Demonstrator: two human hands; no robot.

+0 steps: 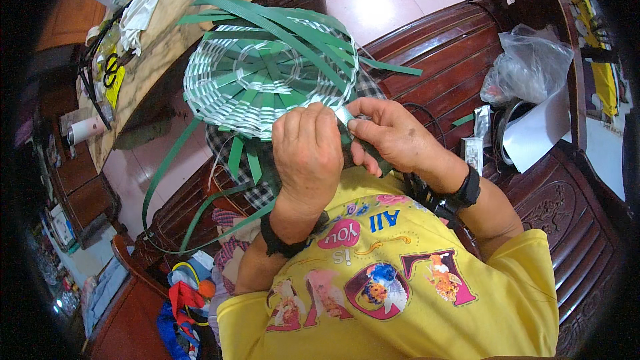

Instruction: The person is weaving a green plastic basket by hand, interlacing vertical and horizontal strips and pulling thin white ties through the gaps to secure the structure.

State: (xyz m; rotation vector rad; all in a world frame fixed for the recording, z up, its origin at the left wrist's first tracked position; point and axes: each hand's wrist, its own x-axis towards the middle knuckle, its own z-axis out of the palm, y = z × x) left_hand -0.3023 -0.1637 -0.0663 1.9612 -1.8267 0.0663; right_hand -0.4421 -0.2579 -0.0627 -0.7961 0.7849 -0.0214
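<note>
A round basket (220,103) woven from green and white plastic strips lies tilted in front of me, over my lap. My left hand (308,153) is closed on its near rim, knuckles up, and its fingertips are hidden. Close on the right, my right hand (400,135) pinches a white strip (343,115) between thumb and forefinger at the same rim. Loose green strips (267,23) cross the basket's far side. A long green strip (155,183) loops down at the left, and short green ends (253,162) hang below the near rim.
A marble-topped table (193,7) at the far left bears black scissors (111,70) and a white cloth (139,17). On the dark wooden bench (427,60) at right lie a clear plastic bag (530,67) and white paper (539,130). Checked cloth (260,195) lies under the basket.
</note>
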